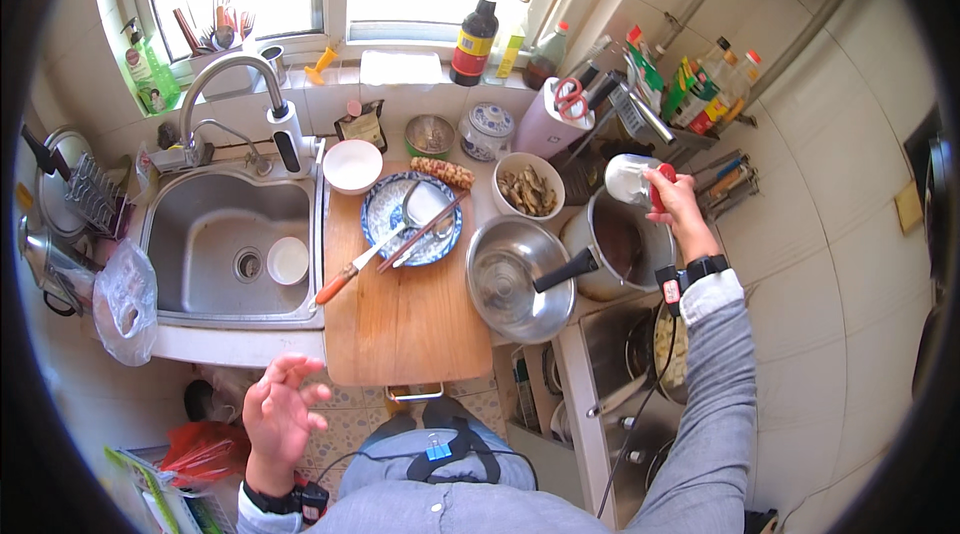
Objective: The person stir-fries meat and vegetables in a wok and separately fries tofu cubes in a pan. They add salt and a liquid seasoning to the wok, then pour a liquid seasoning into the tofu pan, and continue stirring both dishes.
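Observation:
My right hand point(679, 205) grips a clear jar with a red lid point(630, 179) and white contents, tilted beside the rim of a steel pot point(637, 234) with a black handle. A large steel bowl point(510, 301) stands left of that pot. My left hand point(283, 410) is raised in front of the counter, fingers apart, holding nothing. On the wooden cutting board point(409, 339) is a blue-and-white plate point(375, 222) bearing a ladle point(360, 264), chopsticks point(427, 228) and a spoon. A corn cob point(442, 172) lies behind the plate, and a bowl of brown food pieces point(527, 190) stands to its right.
At left is a steel sink point(217, 264) with a faucet point(281, 136) and a small white bowl point(288, 261). A knife block point(551, 117), a lidded jar point(486, 131) and bottles stand at the back. Below my right forearm, a pan of pale pieces point(671, 354) sits on the stove.

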Available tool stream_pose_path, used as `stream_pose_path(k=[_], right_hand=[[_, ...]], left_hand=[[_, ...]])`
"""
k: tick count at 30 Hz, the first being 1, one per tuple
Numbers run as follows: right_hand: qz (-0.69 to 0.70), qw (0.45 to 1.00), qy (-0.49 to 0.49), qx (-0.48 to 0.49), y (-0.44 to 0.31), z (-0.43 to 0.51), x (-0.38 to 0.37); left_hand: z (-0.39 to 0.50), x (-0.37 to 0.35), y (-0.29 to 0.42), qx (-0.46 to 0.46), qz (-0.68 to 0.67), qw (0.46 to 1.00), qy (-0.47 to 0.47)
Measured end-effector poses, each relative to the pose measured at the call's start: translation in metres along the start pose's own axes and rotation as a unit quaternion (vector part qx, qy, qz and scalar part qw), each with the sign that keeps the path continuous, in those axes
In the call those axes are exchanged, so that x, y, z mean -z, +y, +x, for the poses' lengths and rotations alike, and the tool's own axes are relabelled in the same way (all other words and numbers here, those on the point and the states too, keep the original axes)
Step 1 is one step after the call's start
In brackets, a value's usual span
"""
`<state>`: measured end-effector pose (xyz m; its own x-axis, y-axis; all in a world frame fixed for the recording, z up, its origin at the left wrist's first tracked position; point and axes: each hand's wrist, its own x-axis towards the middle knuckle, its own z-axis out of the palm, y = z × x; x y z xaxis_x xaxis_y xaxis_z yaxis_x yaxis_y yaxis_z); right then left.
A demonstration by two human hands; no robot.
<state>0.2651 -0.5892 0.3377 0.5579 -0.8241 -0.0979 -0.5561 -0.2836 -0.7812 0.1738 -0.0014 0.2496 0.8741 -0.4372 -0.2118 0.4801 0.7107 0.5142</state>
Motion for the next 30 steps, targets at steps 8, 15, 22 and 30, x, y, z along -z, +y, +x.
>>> stream_pose_path(k=[8,15,22,30], right_hand=[[-0.169,0.979,0.089,0.070,0.023,0.106,-0.079],[-0.332,0.935,0.027,0.124,0.049,0.168,-0.111],[-0.423,0.902,-0.043,0.081,0.055,0.188,-0.148],[-0.462,0.882,-0.062,0.071,0.071,0.208,-0.162]], left_hand=[[0.011,0.010,-0.007,-0.035,-0.053,0.989,0.131],[0.034,-0.003,-0.013,-0.042,-0.014,0.984,0.173],[0.042,-0.021,-0.016,-0.043,0.009,0.979,0.198],[0.038,-0.037,-0.021,-0.055,0.032,0.975,0.211]])
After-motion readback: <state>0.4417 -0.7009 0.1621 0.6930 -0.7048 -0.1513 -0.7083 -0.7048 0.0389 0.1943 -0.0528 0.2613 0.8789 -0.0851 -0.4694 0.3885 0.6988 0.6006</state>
